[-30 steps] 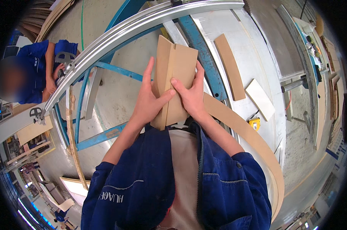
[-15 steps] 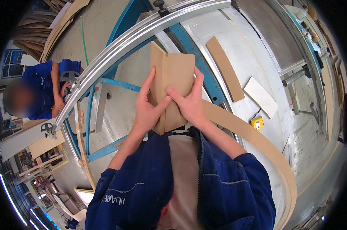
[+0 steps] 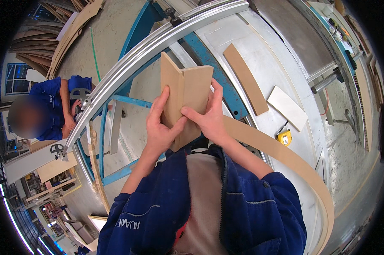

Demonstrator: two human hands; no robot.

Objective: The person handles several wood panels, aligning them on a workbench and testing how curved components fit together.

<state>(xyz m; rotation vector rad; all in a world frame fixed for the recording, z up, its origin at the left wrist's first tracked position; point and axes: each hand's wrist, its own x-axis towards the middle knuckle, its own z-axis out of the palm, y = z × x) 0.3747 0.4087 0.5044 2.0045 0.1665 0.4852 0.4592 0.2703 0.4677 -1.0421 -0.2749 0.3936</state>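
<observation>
Brown, smooth-faced board is gripped in two pieces, a left board [image 3: 170,80] and a right board [image 3: 197,89], met lengthwise at an angle and held raised in front of the body. Whether they are fixed together cannot be told. The left board is clasped by the left hand [image 3: 160,124], its fingers laid along the outer edge and its thumb brought over toward the seam. The right board is clasped by the right hand [image 3: 211,120], with fingers curled around the far edge and the thumb pressed flat near the seam, just above the other thumb. Both hands are closed only as far as the boards between them allow.

Below and right of the grip, a long curved brown strip [image 3: 281,154] is partly covered by the right forearm. Farther right, on a pale metal table [image 3: 260,46], a short brown strip [image 3: 246,80], a white panel [image 3: 288,108] and a yellow tape measure [image 3: 284,137] are laid out near one another. Beyond the grip, a blue beam [image 3: 217,70] is partly hidden by the right board, and the view is crossed by a silver rail [image 3: 134,59]. Well left of the grip, a co-worker's blue sleeve [image 3: 47,89] is seen past the rail.
</observation>
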